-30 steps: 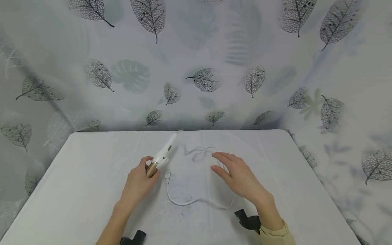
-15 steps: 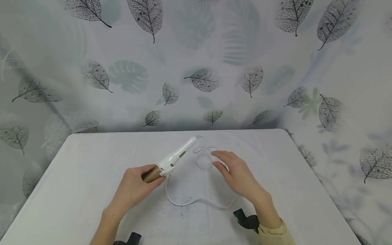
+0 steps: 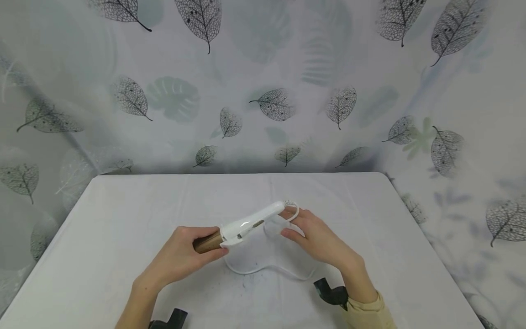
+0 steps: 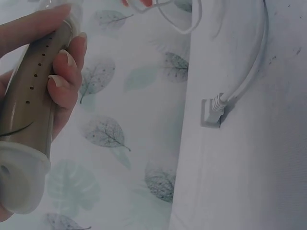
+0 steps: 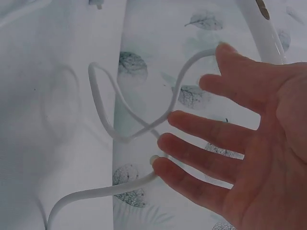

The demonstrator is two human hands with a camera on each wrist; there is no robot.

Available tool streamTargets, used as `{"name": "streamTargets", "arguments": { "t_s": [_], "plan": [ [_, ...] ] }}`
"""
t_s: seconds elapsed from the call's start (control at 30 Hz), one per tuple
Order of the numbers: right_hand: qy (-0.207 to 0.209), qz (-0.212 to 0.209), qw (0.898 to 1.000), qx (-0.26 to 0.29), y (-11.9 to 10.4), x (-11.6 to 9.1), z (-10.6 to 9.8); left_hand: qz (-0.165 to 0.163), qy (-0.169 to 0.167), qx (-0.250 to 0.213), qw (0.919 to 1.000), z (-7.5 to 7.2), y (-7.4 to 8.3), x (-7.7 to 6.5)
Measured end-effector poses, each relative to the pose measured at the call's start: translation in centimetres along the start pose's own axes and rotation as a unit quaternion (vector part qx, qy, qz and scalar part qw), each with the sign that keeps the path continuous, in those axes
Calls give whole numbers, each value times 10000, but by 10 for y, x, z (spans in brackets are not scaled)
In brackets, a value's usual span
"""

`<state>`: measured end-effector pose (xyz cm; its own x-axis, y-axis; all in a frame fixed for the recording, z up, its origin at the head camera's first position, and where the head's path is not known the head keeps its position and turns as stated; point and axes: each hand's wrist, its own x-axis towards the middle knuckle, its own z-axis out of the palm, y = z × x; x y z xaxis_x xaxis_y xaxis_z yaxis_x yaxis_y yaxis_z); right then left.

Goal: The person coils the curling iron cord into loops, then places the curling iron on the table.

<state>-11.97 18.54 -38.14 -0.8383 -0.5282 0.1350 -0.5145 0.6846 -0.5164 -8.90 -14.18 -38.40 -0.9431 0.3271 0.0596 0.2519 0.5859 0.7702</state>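
My left hand [image 3: 176, 256] grips a curling iron [image 3: 252, 222] by its gold barrel, fingers and thumb around it. The white handle points up and right, towards my right hand [image 3: 320, 242]. In the left wrist view, a row of small holes runs along the barrel [image 4: 36, 91], and a white cap [image 4: 21, 177] covers its end. A white cord [image 5: 98, 93] leaves the handle end and loops beside my right hand. Its fingers are extended in the right wrist view, with fingertips against or very near the cord; whether they bear any of it I cannot tell.
The cord's plug [image 4: 211, 115] lies on the white table [image 3: 123, 214]. A length of cord [image 3: 271, 267] curves over the tabletop in front of the hands. Behind the table hangs a leaf-patterned cloth [image 3: 263, 137]. Black wrist mounts [image 3: 330, 292] sit on both forearms.
The curling iron has swung clockwise, its handle end moving right and nearer, to beside my right hand. Its cord has lifted and shifted with it. My right hand has barely moved.
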Motion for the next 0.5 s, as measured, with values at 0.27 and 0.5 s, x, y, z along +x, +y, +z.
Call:
{"name": "streamTargets", "arguments": {
  "t_s": [0.27, 0.5],
  "plan": [
    [-9, -405, 9991, -110, 4, 5, 8, 81, -289, -136, 9995, -4, 4, -1],
    [144, -765, 9968, 170, 9, 8, 15, 20, -546, -240, 9982, -6, 5, -4]
  ]
}}
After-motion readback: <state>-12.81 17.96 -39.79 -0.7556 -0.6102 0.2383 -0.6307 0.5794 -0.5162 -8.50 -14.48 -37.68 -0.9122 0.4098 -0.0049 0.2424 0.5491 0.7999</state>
